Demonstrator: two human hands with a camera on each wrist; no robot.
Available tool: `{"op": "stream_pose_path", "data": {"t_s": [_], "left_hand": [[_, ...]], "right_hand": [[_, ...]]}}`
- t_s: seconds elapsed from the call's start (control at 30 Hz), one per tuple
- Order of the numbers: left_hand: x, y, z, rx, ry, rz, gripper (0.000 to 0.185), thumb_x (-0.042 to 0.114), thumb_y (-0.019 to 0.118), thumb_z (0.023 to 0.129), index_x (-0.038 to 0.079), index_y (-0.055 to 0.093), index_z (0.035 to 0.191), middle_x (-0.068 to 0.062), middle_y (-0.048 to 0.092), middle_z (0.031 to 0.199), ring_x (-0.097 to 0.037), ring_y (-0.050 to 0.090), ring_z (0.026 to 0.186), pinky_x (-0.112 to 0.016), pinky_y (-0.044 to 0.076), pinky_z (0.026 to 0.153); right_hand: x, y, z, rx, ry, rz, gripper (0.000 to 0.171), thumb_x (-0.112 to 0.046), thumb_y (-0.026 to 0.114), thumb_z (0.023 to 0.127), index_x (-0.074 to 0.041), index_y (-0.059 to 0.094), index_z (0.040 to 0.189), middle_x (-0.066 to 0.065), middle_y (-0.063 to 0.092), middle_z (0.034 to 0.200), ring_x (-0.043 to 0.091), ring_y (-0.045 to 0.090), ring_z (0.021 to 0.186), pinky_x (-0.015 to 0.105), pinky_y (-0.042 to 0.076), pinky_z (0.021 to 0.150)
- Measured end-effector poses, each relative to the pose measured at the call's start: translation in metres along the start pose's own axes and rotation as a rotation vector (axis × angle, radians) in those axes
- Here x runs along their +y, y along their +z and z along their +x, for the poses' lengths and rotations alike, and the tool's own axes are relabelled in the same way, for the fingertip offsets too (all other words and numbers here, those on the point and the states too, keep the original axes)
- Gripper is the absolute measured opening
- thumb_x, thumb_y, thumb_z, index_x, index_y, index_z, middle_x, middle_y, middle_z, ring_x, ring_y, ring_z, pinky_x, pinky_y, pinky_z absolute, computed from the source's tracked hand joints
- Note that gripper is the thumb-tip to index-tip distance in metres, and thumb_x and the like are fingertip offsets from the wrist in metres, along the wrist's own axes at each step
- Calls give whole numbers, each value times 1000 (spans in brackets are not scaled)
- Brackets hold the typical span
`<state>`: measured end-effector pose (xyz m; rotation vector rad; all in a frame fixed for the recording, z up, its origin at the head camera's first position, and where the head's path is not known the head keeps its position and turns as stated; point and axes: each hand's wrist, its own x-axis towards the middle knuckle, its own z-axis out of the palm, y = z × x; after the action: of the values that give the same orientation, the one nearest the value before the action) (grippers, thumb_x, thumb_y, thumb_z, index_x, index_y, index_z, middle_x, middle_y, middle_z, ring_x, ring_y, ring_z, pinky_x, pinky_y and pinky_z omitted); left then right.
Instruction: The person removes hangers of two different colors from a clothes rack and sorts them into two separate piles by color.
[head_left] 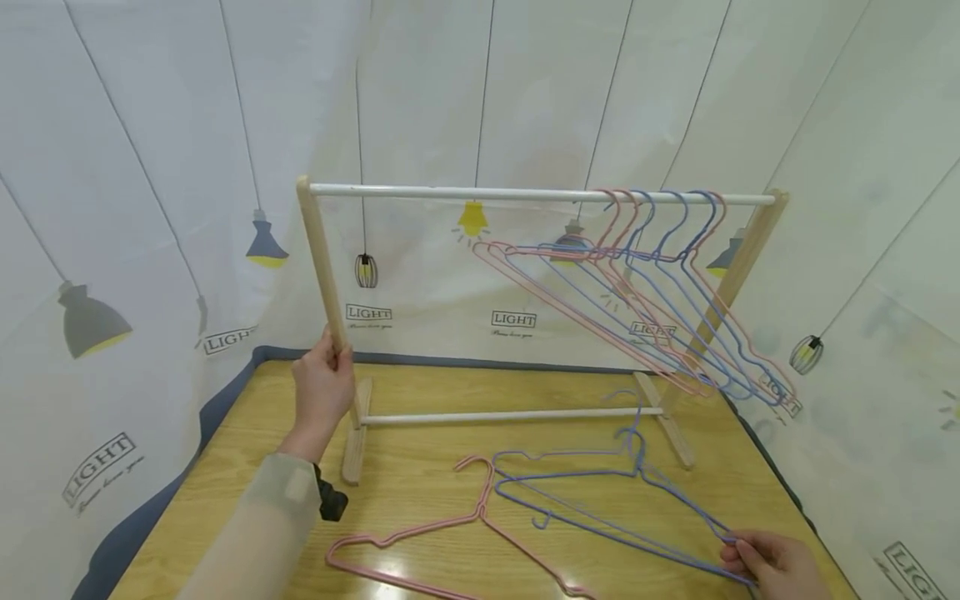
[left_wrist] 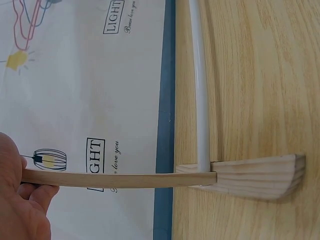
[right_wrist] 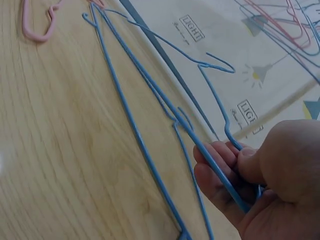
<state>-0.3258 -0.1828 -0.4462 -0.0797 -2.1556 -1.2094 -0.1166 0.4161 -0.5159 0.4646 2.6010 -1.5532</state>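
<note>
A small wooden clothes rack (head_left: pixel 322 275) with a white top rail (head_left: pixel 525 194) stands on the wooden table (head_left: pixel 420 475). My left hand (head_left: pixel 324 385) grips its left wooden post (left_wrist: pixel 115 178) low down, just above the foot (left_wrist: pixel 260 176). Several pink and blue wire hangers (head_left: pixel 660 300) hang at the rail's right end. My right hand (head_left: pixel 776 565) pinches the end of a blue wire hanger (head_left: pixel 592 500) (right_wrist: pixel 150 105) that lies on the table; a second blue hanger lies tangled with it. A pink hanger (head_left: pixel 450 533) lies to their left.
A white curtain (head_left: pixel 150 208) printed with lamps and the word LIGHT surrounds the table on three sides. The rack's lower white crossbar (head_left: pixel 510 415) (left_wrist: pixel 201 85) runs between its two feet. A dark blue cloth edge (left_wrist: pixel 164 125) lines the table's far side.
</note>
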Motion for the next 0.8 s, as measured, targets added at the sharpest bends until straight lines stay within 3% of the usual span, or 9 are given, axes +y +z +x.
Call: {"op": "stream_pose_path", "data": {"t_s": [0.1,0.23,0.37,0.5,0.6,0.73,0.8], "left_hand": [[-1,0,1,2,3,13,31,0,64,104,1,67,135,-25,77,104,-31,73,75,-38,55,58],[-1,0,-1,-8,-10,10,33,-1,62,104,0,66,137,-25,76,110,-32,76,86,-42,59,65],[0,0,-1,-10,-13,3,31,-1,63,104,-1,66,135,-26,75,110,-35,77,92,-47,60,68],[0,1,0,-8,-14,5,31,0,63,104,-1,67,135,-25,76,109,-35,77,91,-47,60,67],[0,0,-1,-7,-13,-1,33,1,63,105,-1,66,138,-26,75,111,-36,77,94,-50,60,70],[0,0,-1,1,-2,-7,33,0,63,104,-1,66,137,-27,75,110,-36,77,94,-51,60,71],[0,0,-1,2,2,-7,30,0,63,104,-2,66,134,-27,75,109,-35,77,93,-51,60,70]], "right_hand": [[8,-3,5,-6,29,-22,22,12,52,104,26,63,117,18,76,91,23,76,80,33,61,72],[20,-9,13,-59,33,-90,21,11,53,104,25,65,113,15,76,90,23,74,80,32,60,70],[28,-20,20,-73,-10,-250,31,-7,60,107,21,67,117,16,77,95,26,74,86,36,60,74],[15,-26,17,25,-74,-327,46,-23,63,108,18,63,129,22,77,109,29,76,94,33,60,76],[-7,-22,7,119,-132,-287,49,-28,62,109,15,64,132,22,76,114,17,76,92,25,59,74],[-39,-12,-4,238,-295,-205,43,-27,65,109,11,68,129,17,78,111,-3,71,87,19,57,73],[-56,-7,-6,294,-386,-153,38,-21,67,107,11,69,127,13,79,110,-6,70,88,17,57,73]]}}
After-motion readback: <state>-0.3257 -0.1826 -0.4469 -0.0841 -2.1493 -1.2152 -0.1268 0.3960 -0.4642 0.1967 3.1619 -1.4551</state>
